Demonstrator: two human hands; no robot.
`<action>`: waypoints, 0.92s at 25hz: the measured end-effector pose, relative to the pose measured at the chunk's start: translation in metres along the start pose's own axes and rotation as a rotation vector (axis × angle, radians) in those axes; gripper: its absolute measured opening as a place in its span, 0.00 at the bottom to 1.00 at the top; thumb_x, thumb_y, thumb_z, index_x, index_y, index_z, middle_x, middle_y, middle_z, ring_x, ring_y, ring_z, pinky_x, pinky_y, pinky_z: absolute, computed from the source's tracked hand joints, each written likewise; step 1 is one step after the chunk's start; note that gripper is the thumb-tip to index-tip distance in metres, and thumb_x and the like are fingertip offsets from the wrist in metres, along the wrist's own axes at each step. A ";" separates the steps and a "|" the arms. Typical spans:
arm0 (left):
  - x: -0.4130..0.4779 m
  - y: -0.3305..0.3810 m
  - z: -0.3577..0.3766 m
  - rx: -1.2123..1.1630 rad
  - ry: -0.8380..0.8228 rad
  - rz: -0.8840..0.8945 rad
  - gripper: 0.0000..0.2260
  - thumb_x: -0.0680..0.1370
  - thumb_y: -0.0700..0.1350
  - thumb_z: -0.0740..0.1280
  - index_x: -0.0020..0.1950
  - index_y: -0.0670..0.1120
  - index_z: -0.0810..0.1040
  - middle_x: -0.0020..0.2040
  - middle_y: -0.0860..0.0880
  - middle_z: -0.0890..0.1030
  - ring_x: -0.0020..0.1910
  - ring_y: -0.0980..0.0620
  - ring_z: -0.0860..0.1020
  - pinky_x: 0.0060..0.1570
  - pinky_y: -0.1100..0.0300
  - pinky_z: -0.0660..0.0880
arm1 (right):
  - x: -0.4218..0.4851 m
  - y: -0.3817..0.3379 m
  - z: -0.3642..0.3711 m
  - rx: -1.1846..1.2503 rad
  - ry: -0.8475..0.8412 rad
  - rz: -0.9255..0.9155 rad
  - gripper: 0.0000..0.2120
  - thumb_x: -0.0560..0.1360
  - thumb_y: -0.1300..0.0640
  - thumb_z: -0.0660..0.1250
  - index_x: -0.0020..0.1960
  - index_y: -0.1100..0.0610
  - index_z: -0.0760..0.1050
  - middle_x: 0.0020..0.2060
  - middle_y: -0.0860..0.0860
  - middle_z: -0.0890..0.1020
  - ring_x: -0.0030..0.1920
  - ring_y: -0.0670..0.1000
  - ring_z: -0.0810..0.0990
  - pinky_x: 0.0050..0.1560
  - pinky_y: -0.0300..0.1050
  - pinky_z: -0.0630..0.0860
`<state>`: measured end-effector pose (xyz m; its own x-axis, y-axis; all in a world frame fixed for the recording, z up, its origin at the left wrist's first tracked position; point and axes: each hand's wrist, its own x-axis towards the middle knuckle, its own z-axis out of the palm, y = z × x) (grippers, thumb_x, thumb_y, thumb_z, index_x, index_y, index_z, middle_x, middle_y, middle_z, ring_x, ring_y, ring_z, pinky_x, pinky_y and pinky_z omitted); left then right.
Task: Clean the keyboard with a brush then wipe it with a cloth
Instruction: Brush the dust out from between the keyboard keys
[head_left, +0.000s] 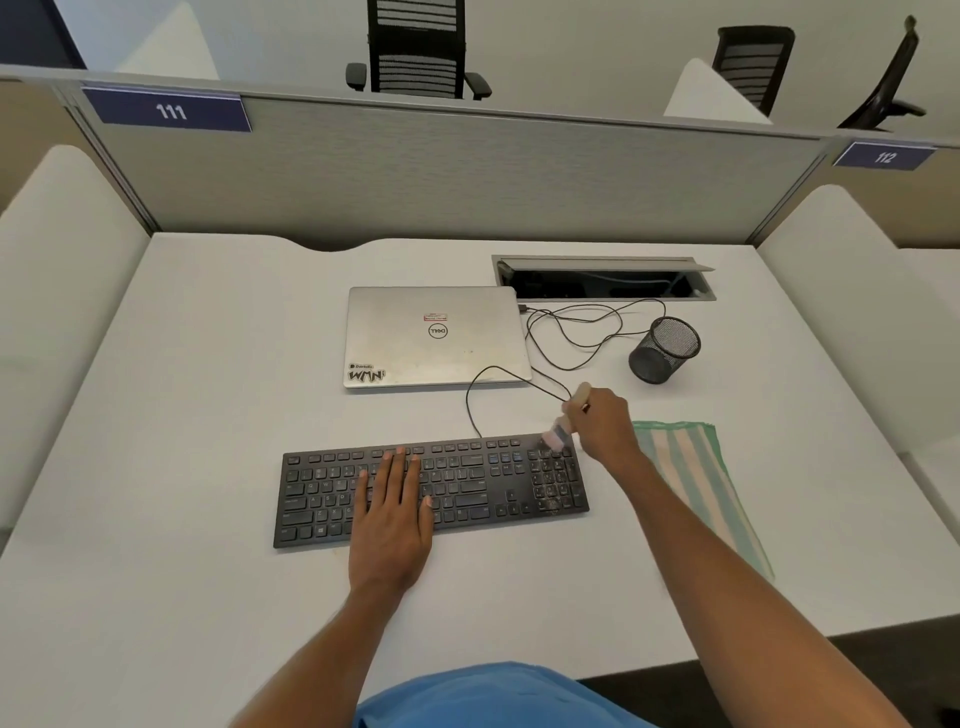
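Note:
A black keyboard (483, 483) lies on the white desk (208, 415), with pale dust specks on its number pad at the right end. My left hand (395, 512) rests flat on the middle keys, fingers spread. My right hand (602, 423) grips a small brush (563, 423) with a pale handle; its bristles are blurred and touch the keyboard's top right corner. A green and white striped cloth (696, 478) lies flat on the desk right of the keyboard, partly under my right forearm.
A closed silver laptop (436, 338) sits behind the keyboard. A thin black cable (571, 332) loops from it toward the keyboard. A black mesh cup (665, 351) lies tipped at the right. An open cable hatch (602, 280) is at the back. Grey partition behind.

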<state>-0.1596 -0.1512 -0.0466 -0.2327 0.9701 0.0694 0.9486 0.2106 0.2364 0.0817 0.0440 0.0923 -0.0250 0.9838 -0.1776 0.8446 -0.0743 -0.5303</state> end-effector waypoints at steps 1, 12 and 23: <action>0.000 0.000 0.000 -0.001 -0.001 0.000 0.28 0.86 0.55 0.50 0.85 0.46 0.61 0.85 0.46 0.59 0.86 0.48 0.52 0.83 0.40 0.50 | 0.002 0.006 -0.006 -0.039 0.040 0.025 0.11 0.81 0.55 0.65 0.45 0.61 0.80 0.40 0.58 0.82 0.41 0.59 0.79 0.37 0.43 0.66; 0.000 0.000 -0.001 -0.010 0.004 0.010 0.28 0.86 0.54 0.51 0.85 0.46 0.61 0.85 0.46 0.59 0.86 0.48 0.53 0.83 0.40 0.50 | -0.003 0.009 0.007 0.113 0.005 -0.010 0.10 0.80 0.55 0.64 0.47 0.57 0.83 0.40 0.54 0.84 0.38 0.53 0.81 0.36 0.43 0.75; 0.001 0.000 0.000 0.000 0.007 0.007 0.28 0.86 0.54 0.51 0.85 0.46 0.61 0.85 0.46 0.59 0.86 0.48 0.53 0.83 0.40 0.50 | -0.028 0.037 0.003 0.247 0.156 0.036 0.13 0.81 0.60 0.62 0.43 0.66 0.78 0.34 0.58 0.83 0.31 0.53 0.80 0.32 0.41 0.75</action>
<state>-0.1601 -0.1499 -0.0461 -0.2280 0.9706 0.0779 0.9501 0.2042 0.2359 0.1118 0.0129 0.0757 0.1010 0.9916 -0.0807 0.6868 -0.1282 -0.7154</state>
